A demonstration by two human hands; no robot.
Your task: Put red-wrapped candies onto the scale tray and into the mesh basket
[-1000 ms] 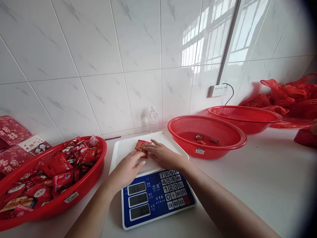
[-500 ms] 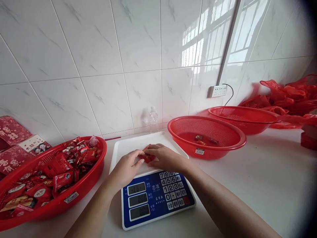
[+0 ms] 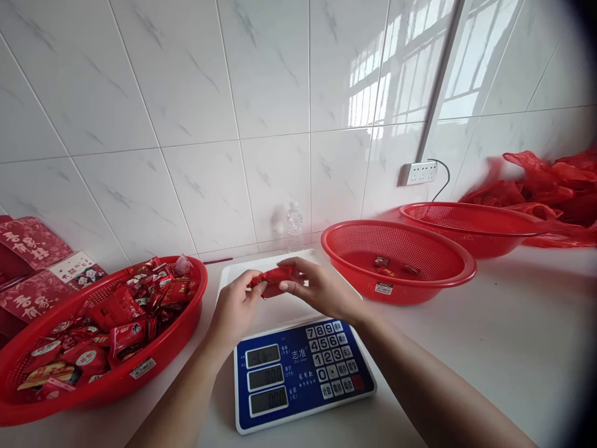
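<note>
You have lifted the red packet (image 3: 275, 278) off the scale tray (image 3: 233, 274); your left hand (image 3: 236, 306) and right hand (image 3: 321, 289) now pinch it together.

The red packet (image 3: 275, 278) is mostly covered by the fingers of the left hand (image 3: 236, 308) and the right hand (image 3: 321, 291), so its print and exact shape cannot be made out, and the two hands also hide the middle of the white scale tray (image 3: 233, 274). The three scale displays (image 3: 265, 378) are too dim and small to read, as are the labels on the sweets in the left red basket (image 3: 140, 379), whose near side is cut off by the left and bottom edges. The red plastic bags (image 3: 550, 186) run off the right edge into a dark, blurred corner, the red boxes (image 3: 28, 274) are cropped at the left, and the three small pieces in the middle basket (image 3: 420, 283) are too tiny to identify.
</note>
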